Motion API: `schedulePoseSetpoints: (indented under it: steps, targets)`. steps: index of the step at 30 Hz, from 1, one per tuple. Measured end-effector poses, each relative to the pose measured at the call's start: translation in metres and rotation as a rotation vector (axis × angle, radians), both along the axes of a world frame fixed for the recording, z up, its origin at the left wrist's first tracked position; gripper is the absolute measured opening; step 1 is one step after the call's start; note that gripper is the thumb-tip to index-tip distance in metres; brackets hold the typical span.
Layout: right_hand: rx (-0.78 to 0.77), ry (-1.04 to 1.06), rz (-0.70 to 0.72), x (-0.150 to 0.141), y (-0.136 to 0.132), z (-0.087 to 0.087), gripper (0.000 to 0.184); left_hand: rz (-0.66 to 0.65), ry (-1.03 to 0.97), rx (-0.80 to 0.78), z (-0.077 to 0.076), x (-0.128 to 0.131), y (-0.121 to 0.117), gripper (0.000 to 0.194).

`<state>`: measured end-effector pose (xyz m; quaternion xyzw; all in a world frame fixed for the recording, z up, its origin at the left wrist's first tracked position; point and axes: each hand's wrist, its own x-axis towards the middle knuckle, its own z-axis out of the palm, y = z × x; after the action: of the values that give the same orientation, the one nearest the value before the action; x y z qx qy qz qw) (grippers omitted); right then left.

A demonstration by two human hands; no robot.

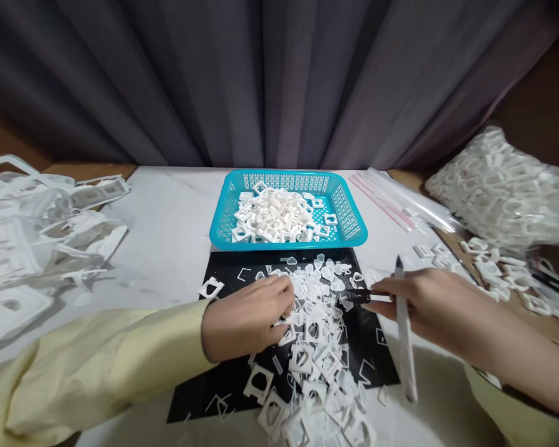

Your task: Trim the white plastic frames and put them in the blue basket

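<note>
My left hand (251, 313) is over the pile with its fingers curled together. A square white plastic piece (287, 335) shows at its fingertips; whether they grip it is hidden. My right hand (423, 304) pinches dark tweezers (356, 293), tips pointing left into the pile. A white pen-like tool with a dark tip (404, 335) also stands in that hand, slanting across its fingers. Small translucent scraps (326, 273) lie heaped between my hands. Square white pieces with round holes (302, 358) spread toward me. Under them is a black mat (233, 379).
Behind the mat stands a blue plastic basket (289, 246) holding many white pieces. White frames in clear wrapping (13, 242) are piled at left. At right are a full clear bag (503, 186), loose white parts (498, 273) and flat zip bags (400, 195). A grey curtain (242, 81) hangs behind.
</note>
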<state>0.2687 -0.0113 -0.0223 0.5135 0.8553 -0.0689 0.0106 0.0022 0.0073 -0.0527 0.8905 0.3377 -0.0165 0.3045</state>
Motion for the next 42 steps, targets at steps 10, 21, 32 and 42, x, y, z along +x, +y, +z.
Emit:
schedulePoseSetpoints:
  steps: [10, 21, 32, 42]
  targets:
    - [-0.125, -0.145, -0.014, -0.02, 0.017, -0.017, 0.014, 0.06, 0.05, -0.087, -0.004, -0.005, 0.008, 0.003]
    - [-0.086, 0.556, 0.031, -0.066, -0.015, -0.025, 0.025, 0.221, -0.242, 0.165, 0.008, 0.002, -0.009, 0.005]
    - [-0.071, 0.814, -0.039, -0.066, -0.015, -0.009, 0.011, 0.288, -0.479, -0.021, 0.016, 0.0, -0.004, 0.01]
    - [-0.119, 0.746, -0.226, -0.064, -0.003, -0.022, 0.031, 0.376, -0.732, -0.826, 0.022, 0.001, 0.004, 0.017]
